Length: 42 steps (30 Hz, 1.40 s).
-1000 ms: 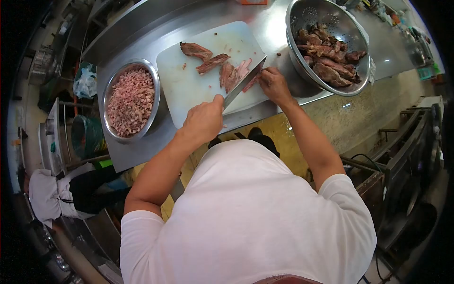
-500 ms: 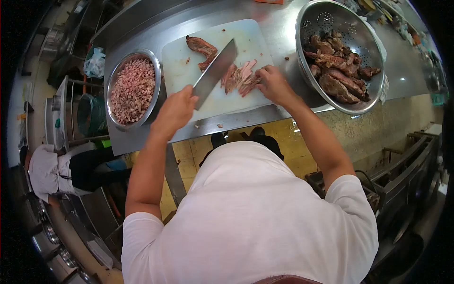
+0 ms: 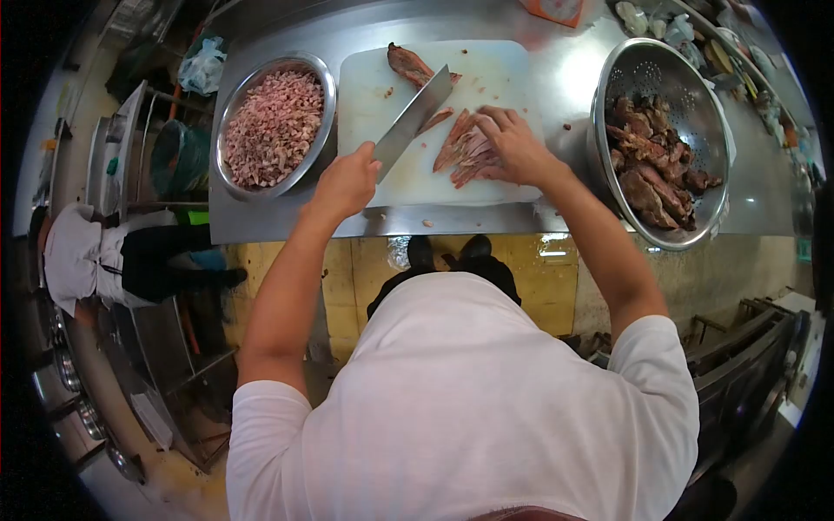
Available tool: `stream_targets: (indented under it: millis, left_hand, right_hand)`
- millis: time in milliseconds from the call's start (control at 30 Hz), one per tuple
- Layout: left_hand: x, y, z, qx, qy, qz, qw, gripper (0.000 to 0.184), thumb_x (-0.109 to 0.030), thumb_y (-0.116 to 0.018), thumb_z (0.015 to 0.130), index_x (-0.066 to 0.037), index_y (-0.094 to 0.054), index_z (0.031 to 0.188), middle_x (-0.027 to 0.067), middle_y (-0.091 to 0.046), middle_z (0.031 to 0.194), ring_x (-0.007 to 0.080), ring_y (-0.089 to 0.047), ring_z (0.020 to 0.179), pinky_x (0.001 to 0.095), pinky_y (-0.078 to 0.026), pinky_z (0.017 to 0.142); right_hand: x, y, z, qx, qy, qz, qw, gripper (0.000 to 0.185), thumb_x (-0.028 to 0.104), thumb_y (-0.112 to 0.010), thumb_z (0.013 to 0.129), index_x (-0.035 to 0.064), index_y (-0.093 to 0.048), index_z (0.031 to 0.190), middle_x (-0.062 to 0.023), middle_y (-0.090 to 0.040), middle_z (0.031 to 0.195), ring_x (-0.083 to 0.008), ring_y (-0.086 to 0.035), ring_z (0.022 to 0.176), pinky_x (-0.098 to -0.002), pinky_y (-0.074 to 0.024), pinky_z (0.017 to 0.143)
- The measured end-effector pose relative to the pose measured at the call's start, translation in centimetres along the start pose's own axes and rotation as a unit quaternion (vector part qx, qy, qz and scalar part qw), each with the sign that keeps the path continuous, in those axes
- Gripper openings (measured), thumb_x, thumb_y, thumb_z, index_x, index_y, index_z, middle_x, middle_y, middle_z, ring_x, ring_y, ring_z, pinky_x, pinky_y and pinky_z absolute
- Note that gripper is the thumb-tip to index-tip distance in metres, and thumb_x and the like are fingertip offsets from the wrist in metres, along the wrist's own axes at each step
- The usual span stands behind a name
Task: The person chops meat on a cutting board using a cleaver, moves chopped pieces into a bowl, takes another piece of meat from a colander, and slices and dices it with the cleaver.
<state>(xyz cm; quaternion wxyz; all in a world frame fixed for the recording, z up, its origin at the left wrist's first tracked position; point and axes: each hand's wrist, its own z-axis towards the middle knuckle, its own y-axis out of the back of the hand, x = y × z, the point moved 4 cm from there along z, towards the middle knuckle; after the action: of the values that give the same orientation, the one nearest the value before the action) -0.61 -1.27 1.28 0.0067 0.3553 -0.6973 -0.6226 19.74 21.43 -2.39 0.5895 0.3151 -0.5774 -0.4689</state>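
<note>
My left hand (image 3: 349, 180) is wrapped round the handle of a broad knife (image 3: 414, 122), whose blade slants up and to the right above the white cutting board (image 3: 373, 65). On the right of the board, my right hand (image 3: 514, 145) has its fingers apart, lying over sliced meat strips (image 3: 473, 154). A longer piece of meat (image 3: 408, 64) lies near the board's top edge, partly behind the blade. Left of the board stands a metal bowl (image 3: 329, 113) full of chopped meat. To the right, a colander (image 3: 605, 165) holds several large browned pieces.
The steel table (image 3: 452, 221) has its front edge just before my body. An orange object (image 3: 556, 9) sits at the back, with bags (image 3: 680, 33) at the back right. A person (image 3: 87, 256) in a white top is at the far left, beyond a rack.
The knife has come away from the meat at my right hand and moved left. My right hand has opened over the sliced strips. The view has shifted and turned.
</note>
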Motion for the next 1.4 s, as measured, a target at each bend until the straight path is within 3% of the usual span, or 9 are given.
stream_targets:
  millis: [333, 500, 767, 833, 867, 933, 1033, 1233, 1400]
  left_hand:
    - [0.4, 4.5, -1.5, -0.107, -0.046, -0.120, 0.986, 0.027, -0.022, -0.060, 0.102, 0.002, -0.051, 0.095, 0.0278, -0.063, 0.077, 0.0504, -0.063, 0.079, 0.0510, -0.048, 0.069]
    - [3.2, 3.7, -2.5, -0.053, -0.001, -0.181, 0.982, 0.025, -0.022, -0.060, 0.101, 0.001, -0.053, 0.094, 0.0270, -0.065, 0.080, 0.0511, -0.063, 0.080, 0.0537, -0.046, 0.068]
    - [6.3, 1.9, -2.9, -0.039, -0.001, -0.244, 0.969, 0.027, -0.023, -0.062, 0.100, 0.001, -0.053, 0.093, 0.0270, -0.065, 0.080, 0.0491, -0.064, 0.079, 0.0522, -0.046, 0.068]
    - [6.7, 1.7, -2.8, -0.063, -0.060, -0.235, 0.968, 0.027, -0.023, -0.061, 0.104, -0.003, -0.049, 0.089, 0.0073, -0.056, 0.063, 0.0140, -0.057, 0.050, 0.0357, -0.043, 0.048]
    - [6.7, 1.7, -2.9, -0.062, -0.061, -0.238, 0.967, 0.027, -0.023, -0.061, 0.104, -0.003, -0.049, 0.089, 0.0073, -0.056, 0.063, 0.0140, -0.057, 0.050, 0.0357, -0.043, 0.048]
    - [5.4, 1.8, -3.1, 0.003, -0.041, -0.199, 0.979, 0.025, -0.023, -0.059, 0.104, -0.002, -0.050, 0.093, 0.0152, -0.061, 0.068, 0.0292, -0.066, 0.060, 0.0447, -0.047, 0.057]
    - [2.8, 1.4, -3.2, 0.014, -0.102, -0.161, 0.982, 0.021, -0.022, -0.056, 0.103, -0.001, -0.055, 0.100, 0.0288, -0.065, 0.086, 0.0525, -0.063, 0.087, 0.0598, -0.045, 0.075]
    - [0.2, 0.4, -0.8, 0.025, -0.065, -0.059, 0.996, 0.022, -0.020, -0.052, 0.103, 0.001, -0.052, 0.110, 0.0311, -0.070, 0.093, 0.0542, -0.066, 0.093, 0.0629, -0.049, 0.083]
    - [-2.9, -1.0, -2.0, 0.052, -0.043, -0.007, 0.998, 0.018, -0.014, -0.051, 0.101, 0.002, -0.047, 0.108, 0.0322, -0.068, 0.085, 0.0558, -0.065, 0.086, 0.0633, -0.049, 0.080]
  right_hand:
    - [1.9, -1.6, 7.7, -0.017, 0.058, 0.023, 0.998, 0.061, 0.018, -0.076, 0.087, 0.0099, -0.055, 0.144, -0.0139, -0.053, 0.147, -0.0425, -0.048, 0.136, -0.0504, -0.0415, 0.112]
    - [2.1, -2.3, 7.9, -0.072, 0.029, 0.025, 0.997, 0.032, 0.007, -0.071, 0.084, 0.0103, -0.069, 0.115, -0.0138, -0.064, 0.118, -0.0382, -0.061, 0.116, -0.0468, -0.0518, 0.100]
    - [-0.2, -1.5, 4.7, 0.113, -0.074, 0.006, 0.991, 0.045, 0.020, -0.069, 0.090, 0.0083, -0.062, 0.133, -0.0187, -0.060, 0.132, -0.0402, -0.057, 0.124, -0.0462, -0.0489, 0.104]
    - [0.4, -0.8, 2.3, 0.089, -0.071, 0.025, 0.993, 0.056, 0.028, -0.073, 0.089, 0.0083, -0.058, 0.140, -0.0203, -0.058, 0.137, -0.0416, -0.057, 0.126, -0.0479, -0.0483, 0.105]
    - [1.3, -0.6, 1.2, 0.091, -0.043, -0.036, 0.994, 0.072, 0.039, -0.075, 0.087, 0.0078, -0.051, 0.147, -0.0217, -0.053, 0.143, -0.0427, -0.053, 0.130, -0.0497, -0.0443, 0.110]
    - [2.0, -0.9, 0.1, 0.108, -0.038, -0.100, 0.988, 0.108, 0.063, -0.078, 0.080, 0.0068, -0.032, 0.160, -0.0220, -0.042, 0.155, -0.0442, -0.042, 0.141, -0.0546, -0.0345, 0.117]
    - [2.3, -2.6, -0.6, 0.011, -0.102, -0.139, 0.985, 0.103, 0.064, -0.077, 0.081, 0.0043, -0.039, 0.156, -0.0214, -0.046, 0.150, -0.0421, -0.043, 0.137, -0.0538, -0.0367, 0.113]
    - [5.0, -5.1, 0.9, -0.158, -0.340, -0.112, 0.920, 0.080, 0.057, -0.075, 0.085, 0.0024, -0.054, 0.139, -0.0185, -0.052, 0.140, -0.0377, -0.048, 0.128, -0.0526, -0.0375, 0.106]
    - [3.8, -5.0, 0.9, -0.291, -0.213, -0.151, 0.920, 0.042, 0.036, -0.069, 0.094, 0.0049, -0.064, 0.122, -0.0148, -0.061, 0.126, -0.0360, -0.054, 0.119, -0.0513, -0.0394, 0.104]
